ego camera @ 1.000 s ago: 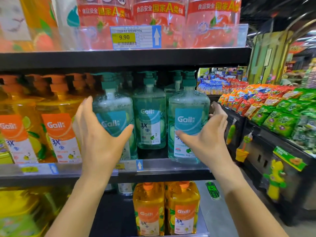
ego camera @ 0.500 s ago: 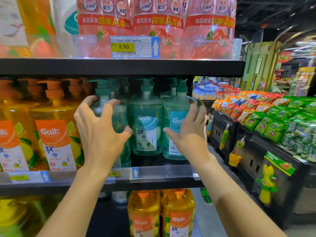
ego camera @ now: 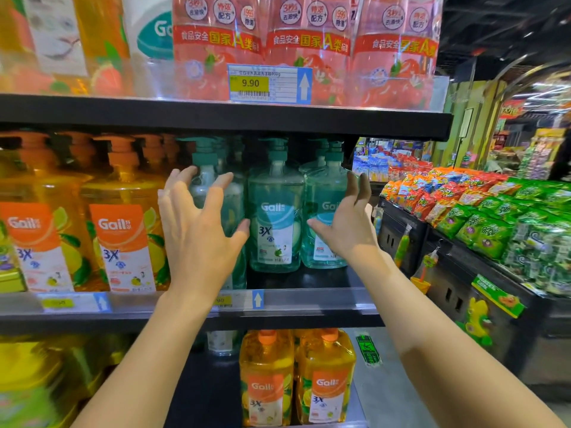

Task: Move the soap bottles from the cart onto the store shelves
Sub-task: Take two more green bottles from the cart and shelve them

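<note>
Three teal Gail soap bottles with pump tops stand in a row on the middle shelf (ego camera: 309, 299). My left hand (ego camera: 197, 223) is spread in front of the left teal bottle (ego camera: 216, 183) and hides most of its label. The middle teal bottle (ego camera: 275, 217) stands free between my hands. My right hand (ego camera: 349, 223) is held up at the right side of the right teal bottle (ego camera: 324, 196), fingers straight and thumb pointing at it. Neither hand holds anything. More teal bottles stand behind the row. The cart is out of view.
Orange Gail bottles (ego camera: 123, 236) fill the middle shelf to the left. Pink bottles (ego camera: 306, 41) line the upper shelf behind a 9.90 price tag (ego camera: 268, 84). Yellow bottles (ego camera: 324, 381) sit on the lower shelf. A snack display (ego camera: 494, 217) runs along the aisle at right.
Both hands pushed the left and right teal bottles back from the shelf's front edge. Their fingers have since loosened from the bottles and spread out.
</note>
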Tool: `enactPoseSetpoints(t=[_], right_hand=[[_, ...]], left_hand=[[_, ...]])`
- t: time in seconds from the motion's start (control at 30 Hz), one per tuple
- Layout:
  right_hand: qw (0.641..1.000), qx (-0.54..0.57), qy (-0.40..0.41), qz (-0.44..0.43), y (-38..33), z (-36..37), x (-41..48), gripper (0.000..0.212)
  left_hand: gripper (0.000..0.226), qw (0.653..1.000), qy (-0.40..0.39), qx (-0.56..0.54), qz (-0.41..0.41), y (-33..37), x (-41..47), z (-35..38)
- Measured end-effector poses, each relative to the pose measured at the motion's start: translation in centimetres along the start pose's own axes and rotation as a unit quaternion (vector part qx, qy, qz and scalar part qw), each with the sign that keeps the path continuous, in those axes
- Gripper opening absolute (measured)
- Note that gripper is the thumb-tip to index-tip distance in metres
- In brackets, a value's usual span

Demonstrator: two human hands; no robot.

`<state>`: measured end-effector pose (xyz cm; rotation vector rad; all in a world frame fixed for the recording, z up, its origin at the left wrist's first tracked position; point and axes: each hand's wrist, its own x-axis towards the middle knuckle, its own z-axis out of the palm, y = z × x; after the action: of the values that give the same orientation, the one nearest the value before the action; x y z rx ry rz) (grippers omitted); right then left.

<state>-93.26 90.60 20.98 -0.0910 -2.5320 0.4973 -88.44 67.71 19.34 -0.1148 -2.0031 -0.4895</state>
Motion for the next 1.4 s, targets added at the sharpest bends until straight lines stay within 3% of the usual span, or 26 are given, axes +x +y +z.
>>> enactPoseSetpoints(t=[0.2, 0.3, 0.47, 0.7, 0.83, 1.2, 1.4], right_hand=[[0.997, -0.074, -0.01, 0.013, -1.0, -1.4, -2.6, 0.091], [0.991, -0.121, -0.055, 0.004, -2.6, -2.5, -4.4, 0.093], [0.979, -0.185, -0.065, -0.053, -5.4, -3.1, -8.9, 0.086], [0.964, -0.2, -0.145, -0.098, -8.0, -1.5, -15.4, 0.073], [0.956, -0.195, -0.172, -0.139, -9.2, -0.8, -18.9, 0.072], [0.938, -0.099, -0.189, -0.275, -9.6, -4.4, -29.5, 0.068], [0.906, -0.052, -0.217, -0.361, -11.4, -5.6, -36.5, 0.063]], left_hand=[[0.075, 0.999, -0.047, 0.019, 0.014, -0.4, -0.9, -2.0], [0.074, 0.997, -0.062, 0.022, 0.03, -0.7, -2.2, -3.3], [0.07, 0.988, -0.145, 0.05, 0.033, -1.1, -4.8, -5.4], [0.073, 0.942, -0.304, 0.142, -0.013, -2.3, -8.1, -8.8], [0.063, 0.914, -0.355, 0.192, -0.038, -2.7, -10.4, -11.7], [0.051, 0.885, -0.329, 0.296, -0.147, 2.4, -18.5, -23.3], [0.053, 0.839, -0.333, 0.362, -0.234, 3.0, -24.7, -32.0]])
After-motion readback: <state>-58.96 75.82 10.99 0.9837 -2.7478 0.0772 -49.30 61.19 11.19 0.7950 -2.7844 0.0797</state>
